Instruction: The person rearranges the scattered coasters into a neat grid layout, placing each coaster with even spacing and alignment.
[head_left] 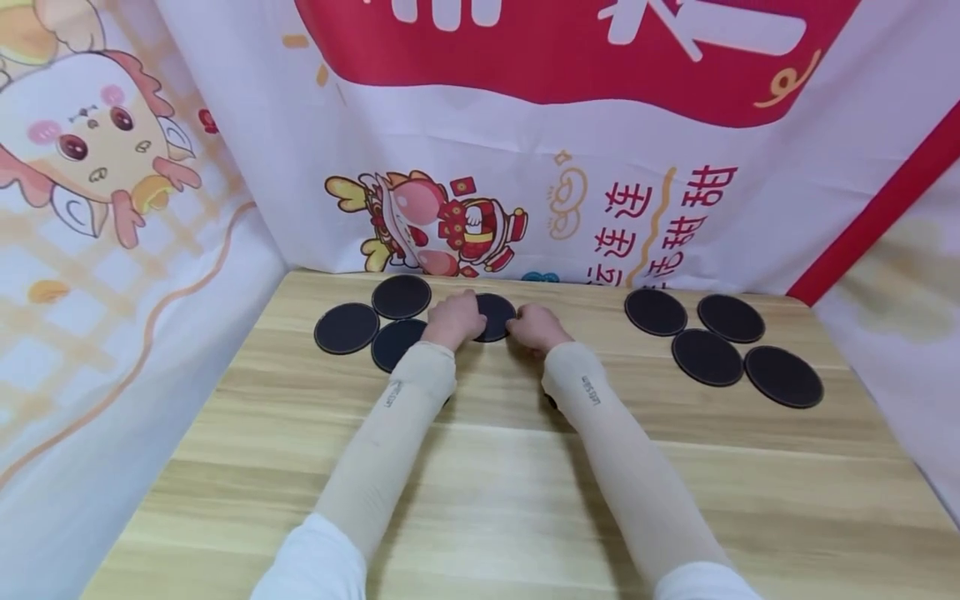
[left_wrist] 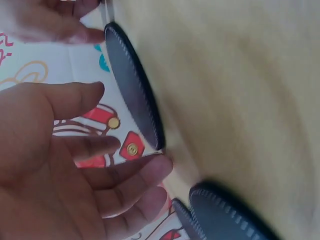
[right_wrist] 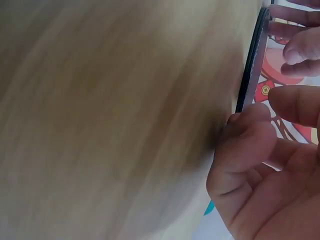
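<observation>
A round black coaster (head_left: 495, 317) with a stitched rim lies flat at the back of the wooden table, between both hands. At its left side is my left hand (head_left: 455, 319); in the left wrist view its fingers are loosely bent, with the thumb apart from the coaster (left_wrist: 132, 90). My right hand (head_left: 538, 327) is at the coaster's right edge. The right wrist view shows its curled fingers (right_wrist: 245, 145) by the rim and the thumb standing away from it. Beside the left hand are three more coasters, one (head_left: 397, 343) partly behind the sleeve.
Several black coasters (head_left: 707, 357) lie grouped at the table's right. A printed cloth (head_left: 465, 125) hangs along the back edge, and another patterned cloth (head_left: 112, 275) covers the left side. The wooden tabletop (head_left: 480, 500) extends toward me between the sleeved forearms.
</observation>
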